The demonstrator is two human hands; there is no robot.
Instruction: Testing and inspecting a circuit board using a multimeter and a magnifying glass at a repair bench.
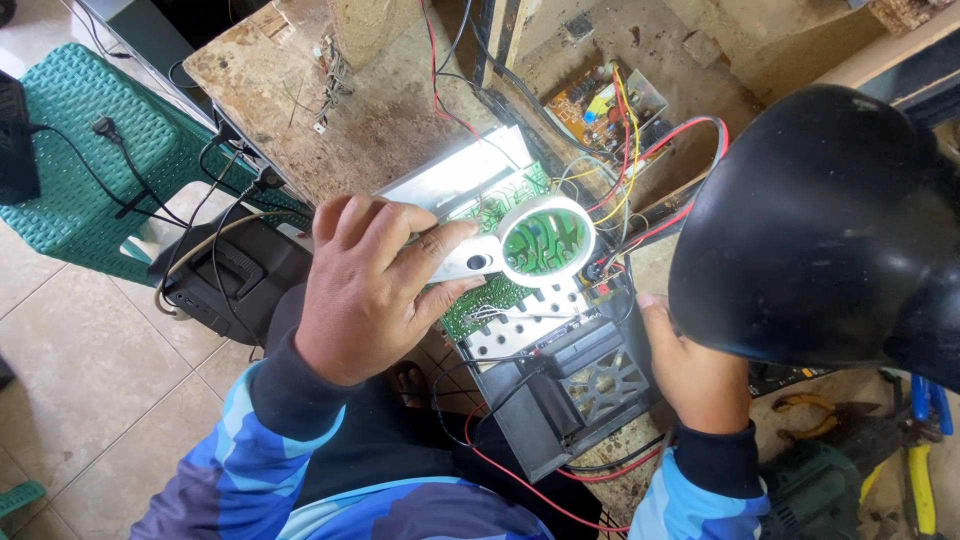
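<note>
Left hand [365, 290] was gripping the white handle of a lit magnifier [545, 240], fingers wrapped over it and thumb underneath, the lens held just above the green circuit board [490, 215]. Green traces showed through the lens. The board sat in an opened metal chassis [560, 370] at the near edge of the wooden workbench [390, 110], tilted toward the person. Right hand [690, 365] was against the chassis's right side; its fingers were hidden behind the chassis, so couldn't tell if it was gripping or only resting there. Red, yellow and black wires [640, 160] ran from the board to a smaller orange board [600, 105] farther back. Black lamp shade [830, 220] hung over the right side. Green plastic chair [90, 150] far left, black speaker box [235, 275] on the floor beside it. Yellow-handled pliers [920, 470] lay near right.
</note>
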